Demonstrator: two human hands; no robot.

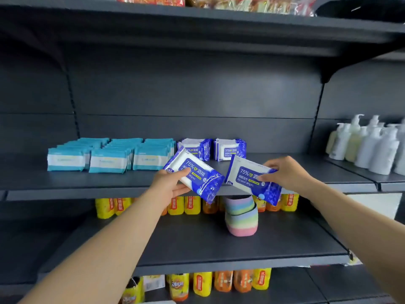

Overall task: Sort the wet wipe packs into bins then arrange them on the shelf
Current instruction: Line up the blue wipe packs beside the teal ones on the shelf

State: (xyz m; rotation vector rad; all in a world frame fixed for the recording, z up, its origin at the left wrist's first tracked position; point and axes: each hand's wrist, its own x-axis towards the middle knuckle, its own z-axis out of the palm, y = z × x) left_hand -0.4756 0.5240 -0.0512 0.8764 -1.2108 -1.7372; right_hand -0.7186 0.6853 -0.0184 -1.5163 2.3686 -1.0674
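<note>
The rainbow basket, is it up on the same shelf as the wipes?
No, the rainbow basket sits on the shelf below the one that holds the teal wipe packs and blue wipe packs.

dark grey metal shelving (pixel 197 93); white pump bottles (pixel 370 143) at right

Blue-and-white wipe packs (pixel 195 176), teal-and-white packs (pixel 65 160), pastel-striped bin (pixel 241 218), dark grey shelf (pixel 87 183).

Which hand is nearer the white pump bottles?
Right. The right hand, holding a blue wipe pack, is mid-shelf, well left of the pump bottles. The left hand, holding another blue pack, is farther left still.
</note>
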